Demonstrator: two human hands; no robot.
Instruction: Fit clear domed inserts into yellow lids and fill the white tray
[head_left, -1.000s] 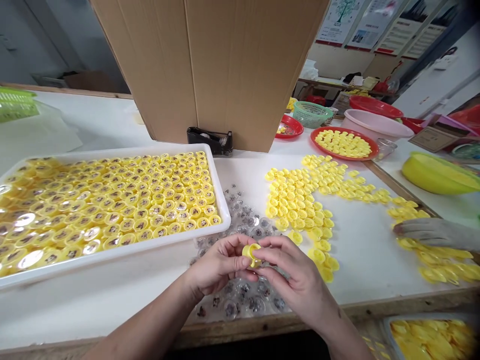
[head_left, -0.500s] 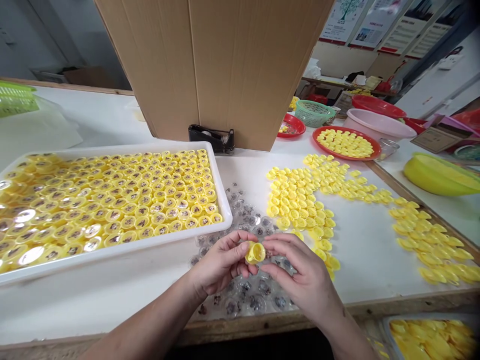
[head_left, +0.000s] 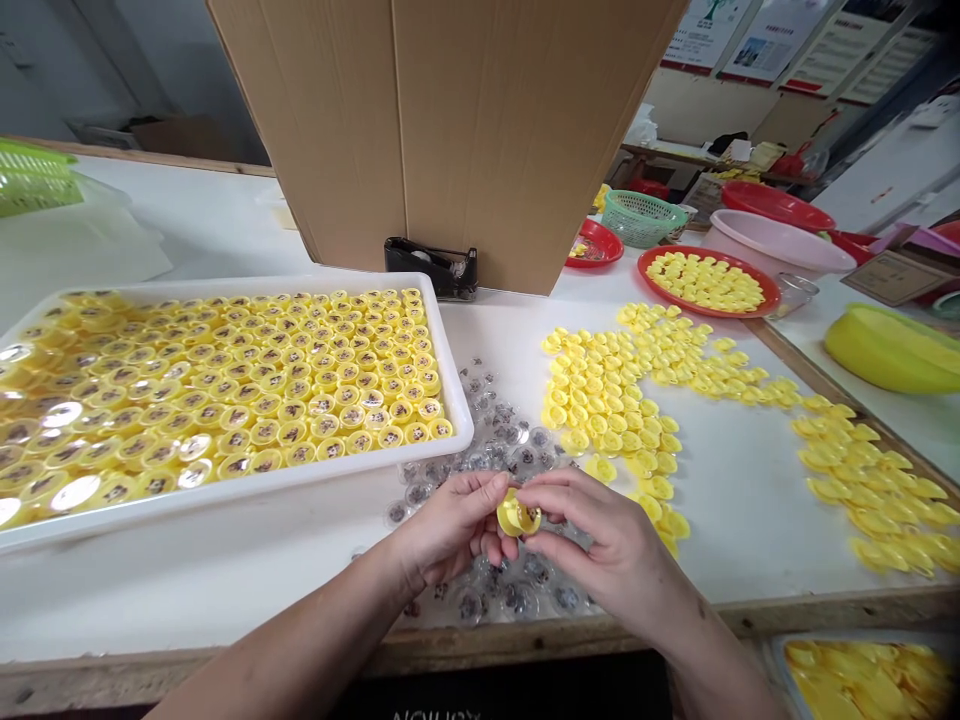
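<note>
My left hand [head_left: 457, 525] holds a small yellow cup-like piece [head_left: 517, 515] between thumb and fingers, its open side turned to the right. My right hand [head_left: 592, 530] pinches at the right rim of that piece, where a clear disc with a dark print partly shows between the fingertips. Beneath and around both hands lies a pile of clear discs with dark prints [head_left: 517, 600]. Left of them, a white tray [head_left: 300, 488] is filled with rows of yellow cups with printed tops [head_left: 326, 425]. Loose yellow pieces [head_left: 600, 400] lie in rows on the right.
A tall cardboard box [head_left: 450, 130] rises behind, with a black tape dispenser [head_left: 431, 268] at its foot. A red plate [head_left: 771, 300] of yellow pieces, a green basket [head_left: 641, 218] and a yellow-green bowl [head_left: 885, 350] are at the right. The wooden table edge [head_left: 555, 638] runs in front.
My right fingers have closed in on the yellow piece, and a clear disc now shows at its opening. The piece has tilted slightly. The whole view has shifted a little.
</note>
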